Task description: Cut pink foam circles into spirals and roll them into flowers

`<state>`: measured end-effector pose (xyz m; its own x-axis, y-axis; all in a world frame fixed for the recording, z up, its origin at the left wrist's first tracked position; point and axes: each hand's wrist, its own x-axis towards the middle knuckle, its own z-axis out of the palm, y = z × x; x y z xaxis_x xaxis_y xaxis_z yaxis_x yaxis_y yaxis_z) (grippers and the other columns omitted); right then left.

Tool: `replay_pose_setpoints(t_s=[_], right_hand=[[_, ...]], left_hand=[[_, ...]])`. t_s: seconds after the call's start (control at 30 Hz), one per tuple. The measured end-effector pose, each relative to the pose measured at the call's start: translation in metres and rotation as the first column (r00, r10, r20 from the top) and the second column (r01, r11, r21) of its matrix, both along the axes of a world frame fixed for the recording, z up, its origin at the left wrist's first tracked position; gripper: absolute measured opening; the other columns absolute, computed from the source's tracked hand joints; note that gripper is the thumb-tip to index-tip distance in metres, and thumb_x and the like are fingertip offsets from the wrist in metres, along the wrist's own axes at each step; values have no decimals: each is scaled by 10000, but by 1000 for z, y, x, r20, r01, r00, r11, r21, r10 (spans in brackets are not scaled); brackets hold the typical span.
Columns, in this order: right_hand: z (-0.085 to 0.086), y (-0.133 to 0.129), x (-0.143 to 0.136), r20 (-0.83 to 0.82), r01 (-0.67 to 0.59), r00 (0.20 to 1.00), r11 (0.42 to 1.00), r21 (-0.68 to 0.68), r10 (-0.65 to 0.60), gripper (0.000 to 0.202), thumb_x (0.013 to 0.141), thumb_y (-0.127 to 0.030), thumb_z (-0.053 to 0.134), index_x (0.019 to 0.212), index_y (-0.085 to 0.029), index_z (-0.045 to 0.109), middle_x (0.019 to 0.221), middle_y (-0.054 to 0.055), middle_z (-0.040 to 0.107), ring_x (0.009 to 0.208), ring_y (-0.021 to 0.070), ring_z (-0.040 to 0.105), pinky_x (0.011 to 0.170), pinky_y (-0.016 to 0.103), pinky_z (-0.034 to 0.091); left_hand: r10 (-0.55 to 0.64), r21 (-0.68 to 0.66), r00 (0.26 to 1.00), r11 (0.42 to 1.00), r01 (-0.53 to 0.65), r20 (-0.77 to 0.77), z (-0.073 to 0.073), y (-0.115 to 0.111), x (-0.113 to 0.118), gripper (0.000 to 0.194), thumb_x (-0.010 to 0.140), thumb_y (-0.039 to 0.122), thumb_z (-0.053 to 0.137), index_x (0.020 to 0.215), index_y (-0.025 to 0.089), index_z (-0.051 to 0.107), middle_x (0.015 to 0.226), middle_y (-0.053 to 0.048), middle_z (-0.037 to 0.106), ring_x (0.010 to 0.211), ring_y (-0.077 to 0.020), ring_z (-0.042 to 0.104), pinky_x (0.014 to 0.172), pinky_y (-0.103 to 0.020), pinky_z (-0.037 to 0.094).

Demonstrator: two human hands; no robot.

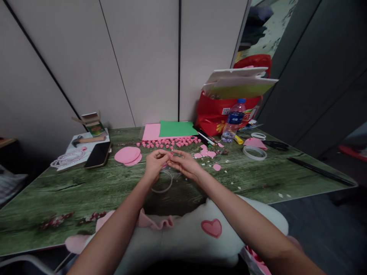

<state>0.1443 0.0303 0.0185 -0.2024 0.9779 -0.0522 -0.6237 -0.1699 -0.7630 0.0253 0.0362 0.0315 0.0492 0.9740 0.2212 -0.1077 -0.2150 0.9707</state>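
Note:
Above the table, my left hand and my right hand meet at their fingertips. Between them is a small pink piece, pinched by the fingers of both hands and partly hidden by them. Its exact shape is too small to make out. A clear ring-shaped roll of tape lies just below the hands. Beyond the fingers, several small pink bud-like pieces are spread in a band. Round pink paper discs lie to the left, and smaller pink paper circles to the right.
Green and pink sheets lie at the back. A water bottle stands before a red bag. Scissors and a white tape roll are at right. A phone and hammer lie left. A plush cushion covers my lap.

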Motion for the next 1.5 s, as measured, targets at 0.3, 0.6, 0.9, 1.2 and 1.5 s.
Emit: replay_pose_setpoints(t_s=[0.3, 0.6, 0.9, 1.2, 1.5], right_hand=[[1, 1, 4, 154, 112, 980, 989, 96, -126, 451, 590, -96, 654, 959, -151, 401, 554, -23, 616, 536, 123, 616, 575, 251, 526], [-1, 3, 6, 238, 153, 952, 974, 168, -191, 469, 527, -177, 700, 917, -167, 441, 571, -21, 614, 523, 118, 599, 554, 250, 510], [9, 0, 11, 260, 137, 948, 972, 190, -184, 260, 528, -344, 688, 646, -135, 588, 677, -2, 574, 693, 118, 548, 628, 260, 493], [6, 0, 10, 314, 65, 940, 974, 215, -132, 225, 510, -317, 696, 611, -136, 609, 648, -15, 591, 651, 110, 545, 695, 289, 477], [3, 2, 10, 374, 48, 918, 971, 233, -135, 210, 516, -315, 686, 595, -139, 603, 575, -20, 606, 554, 98, 562, 708, 284, 467]], left_hand=[[69, 72, 987, 996, -59, -143, -2, 5, -5, 241, 544, 276, 682, 740, 135, 683, 782, -69, 675, 741, -176, 597, 730, -283, 450], [-28, 24, 999, 999, 27, 30, -9, 10, -7, 236, 563, 288, 689, 738, 131, 682, 804, -88, 672, 796, -182, 591, 784, -315, 426], [-36, -17, 994, 999, 38, 106, -8, 13, -9, 242, 543, 253, 708, 743, 121, 683, 794, -97, 673, 768, -174, 591, 739, -293, 432], [-90, -70, 984, 992, 101, 153, -8, 13, -8, 220, 523, 231, 721, 707, 118, 681, 734, -73, 668, 677, -131, 588, 735, -276, 437], [-128, -116, 970, 981, 154, 205, -5, 10, -8, 242, 512, 221, 726, 719, 107, 676, 757, -83, 667, 692, -139, 597, 738, -281, 445]])
